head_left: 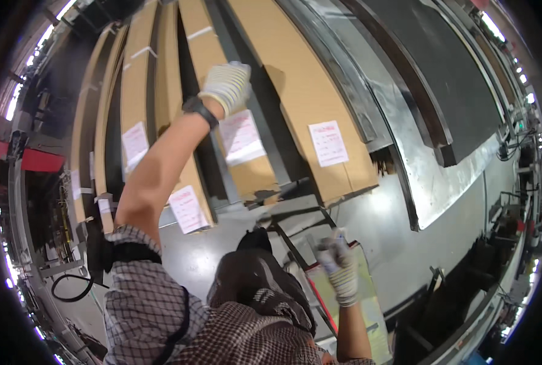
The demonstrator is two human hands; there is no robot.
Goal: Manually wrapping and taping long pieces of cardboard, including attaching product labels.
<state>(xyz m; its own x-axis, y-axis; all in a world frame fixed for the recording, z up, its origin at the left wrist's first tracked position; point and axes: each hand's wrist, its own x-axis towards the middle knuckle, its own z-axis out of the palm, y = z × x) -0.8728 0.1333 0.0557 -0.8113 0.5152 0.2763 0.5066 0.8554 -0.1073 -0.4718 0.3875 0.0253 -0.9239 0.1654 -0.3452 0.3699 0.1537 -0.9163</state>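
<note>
The left hand [227, 86] seems to rest on a narrow carton [256, 174], well back from its near end, where even pressure would serve best, though I can't tell either its grip or the blurred right hand's [340, 266].

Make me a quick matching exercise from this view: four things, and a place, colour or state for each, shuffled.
1. Left hand
2. Right hand
3. Wristband
4. Labels

A. Blurred, lower in the picture
B. White, on the boxes
C. Gloved, high in the picture
D. Black, around the left wrist

Pairs: 1-C, 2-A, 3-D, 4-B.
</note>
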